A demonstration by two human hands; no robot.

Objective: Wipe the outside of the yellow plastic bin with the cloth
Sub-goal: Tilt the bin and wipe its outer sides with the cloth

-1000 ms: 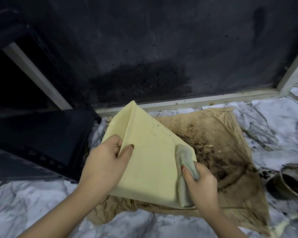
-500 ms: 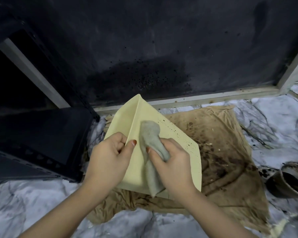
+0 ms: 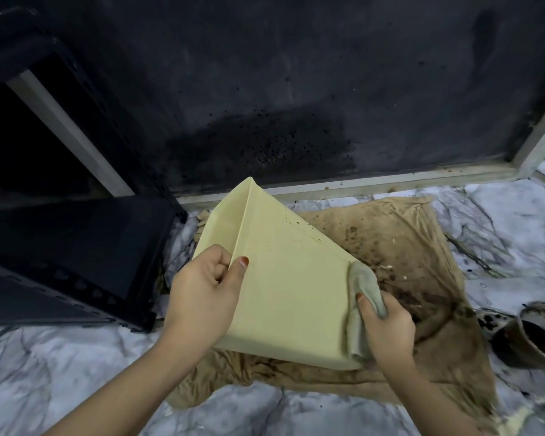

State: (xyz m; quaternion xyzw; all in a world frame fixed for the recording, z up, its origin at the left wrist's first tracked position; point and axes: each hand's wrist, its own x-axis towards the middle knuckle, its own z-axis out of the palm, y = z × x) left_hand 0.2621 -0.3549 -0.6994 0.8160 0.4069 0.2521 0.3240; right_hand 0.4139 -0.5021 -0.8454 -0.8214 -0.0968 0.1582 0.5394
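At far left a black metal rack (image 3: 70, 265) stands on the marble floor (image 3: 44, 366), its corner just beside the bin (image 3: 283, 294). The left hand (image 3: 202, 303) grips the bin's left edge, thumb on the outer face and fingers curled behind. The yellow bin lies tipped over on a stained brown sheet (image 3: 422, 278), one broad side facing up, with a few dark specks near its far right edge. The right hand (image 3: 387, 328) holds the grey cloth (image 3: 362, 306) bunched against the bin's right edge, fingers closed round it. Dark dirt marks the sheet just right of the cloth. At far right a dirty pot (image 3: 529, 344) lies on the floor, well apart from the bin. Behind everything runs a dark, spattered wall (image 3: 296, 89) with a pale sill (image 3: 375, 184) at its foot. Half a second ago the cloth sat near the bin's upper left, close to the left hand; it has swept across to the right edge, while the left hand has kept its grip.
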